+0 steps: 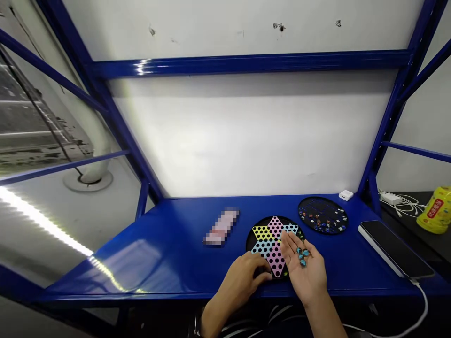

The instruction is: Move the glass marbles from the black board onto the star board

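A Chinese checkers board (275, 253) with a pink, yellow and light-blue star full of black holes lies in a round black tray near the front edge of the blue table. My right hand (306, 272) is palm up over the board's right side and cups several teal marbles (303, 257). At the board's lower left is my left hand (244, 274), back up, fingers curled and thumb close to the index finger. Whether anything is between those fingertips I cannot make out.
A second round black tray (310, 202) at the back right holds several loose marbles. A phone on a white block (394, 249) lies at the right, with a cable. A white adapter (346, 195) sits at the back; a blurred pinkish item (221, 227) lies left of the board.
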`<state>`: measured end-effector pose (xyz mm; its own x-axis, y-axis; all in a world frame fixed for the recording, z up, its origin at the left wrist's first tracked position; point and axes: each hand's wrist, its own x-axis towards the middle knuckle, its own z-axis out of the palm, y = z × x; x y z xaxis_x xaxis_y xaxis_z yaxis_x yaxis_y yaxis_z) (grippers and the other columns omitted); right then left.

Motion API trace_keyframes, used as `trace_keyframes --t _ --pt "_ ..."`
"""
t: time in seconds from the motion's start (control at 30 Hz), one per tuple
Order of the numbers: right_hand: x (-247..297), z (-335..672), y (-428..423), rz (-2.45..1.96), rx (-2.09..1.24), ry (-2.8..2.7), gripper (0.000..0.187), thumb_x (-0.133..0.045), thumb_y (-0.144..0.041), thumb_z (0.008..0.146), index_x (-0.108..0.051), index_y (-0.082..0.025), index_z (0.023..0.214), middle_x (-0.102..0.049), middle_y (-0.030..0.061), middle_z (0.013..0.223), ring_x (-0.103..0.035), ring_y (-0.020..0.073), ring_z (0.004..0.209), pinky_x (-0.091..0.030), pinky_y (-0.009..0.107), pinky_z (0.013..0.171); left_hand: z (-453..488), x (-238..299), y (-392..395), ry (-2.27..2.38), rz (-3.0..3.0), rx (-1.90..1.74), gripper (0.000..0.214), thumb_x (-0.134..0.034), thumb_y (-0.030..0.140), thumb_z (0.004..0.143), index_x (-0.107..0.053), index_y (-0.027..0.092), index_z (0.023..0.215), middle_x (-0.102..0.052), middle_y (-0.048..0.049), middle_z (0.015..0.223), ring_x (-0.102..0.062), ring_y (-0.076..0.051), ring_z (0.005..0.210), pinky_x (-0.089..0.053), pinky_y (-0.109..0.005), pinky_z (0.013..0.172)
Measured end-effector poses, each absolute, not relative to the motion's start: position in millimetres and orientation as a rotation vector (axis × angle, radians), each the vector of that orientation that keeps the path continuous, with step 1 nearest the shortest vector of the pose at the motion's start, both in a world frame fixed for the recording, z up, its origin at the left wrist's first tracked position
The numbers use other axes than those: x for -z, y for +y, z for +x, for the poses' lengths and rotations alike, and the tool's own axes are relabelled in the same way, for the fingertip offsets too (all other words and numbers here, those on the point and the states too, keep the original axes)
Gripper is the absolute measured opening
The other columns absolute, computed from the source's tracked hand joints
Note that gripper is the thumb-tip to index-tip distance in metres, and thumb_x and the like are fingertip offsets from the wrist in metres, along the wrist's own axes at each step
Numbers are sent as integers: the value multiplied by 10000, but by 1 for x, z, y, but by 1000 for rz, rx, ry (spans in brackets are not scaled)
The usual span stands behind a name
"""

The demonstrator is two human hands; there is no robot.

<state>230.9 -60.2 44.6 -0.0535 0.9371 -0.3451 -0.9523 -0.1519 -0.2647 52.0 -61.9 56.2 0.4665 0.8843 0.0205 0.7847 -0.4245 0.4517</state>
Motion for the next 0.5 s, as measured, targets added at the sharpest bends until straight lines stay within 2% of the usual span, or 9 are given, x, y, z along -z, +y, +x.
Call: trace_keyframes --t 0.23,0.5 --pt "-39 228 -61 -522 -1657 -42 218 -543 -276 854 -690 -150 955 -742 130 1075 -659 233 1147 -535 431 997 56 -67 -55 1442 2278 -291 97 -632 311 858 -712 260 877 -728 10 937 -649 -185 895 -417 -268 777" --pt "-47 227 -63 -543 -1689 72 233 -541 -270 872 -699 -111 937 -742 154 1040 -691 208 1074 -556 339 949 51 -68 -44 1339 2173 -313 79 -621 277 820 -691 243 834 -718 28 872 -624 -157 803 -409 -236 689"
